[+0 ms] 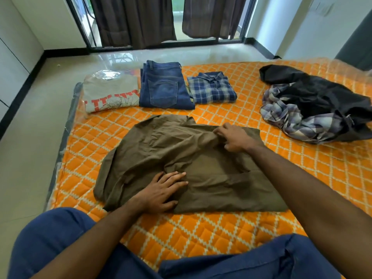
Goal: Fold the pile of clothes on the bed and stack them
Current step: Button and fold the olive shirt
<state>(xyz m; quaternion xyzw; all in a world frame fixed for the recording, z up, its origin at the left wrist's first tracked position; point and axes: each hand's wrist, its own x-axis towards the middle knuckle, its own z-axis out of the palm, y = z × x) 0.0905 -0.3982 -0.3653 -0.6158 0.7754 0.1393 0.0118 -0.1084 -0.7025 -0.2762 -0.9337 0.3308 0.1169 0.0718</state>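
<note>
While the olive shirt lies half-folded on the orange quilted bed, the left hand presses flat on it with straight fingers and the right hand seems to pinch a fold near its collar. Beyond sit folded jeans, a grey tee, a plaid shirt; unfolded clothes lie right. Glossy floor meets dark curtains.
</note>
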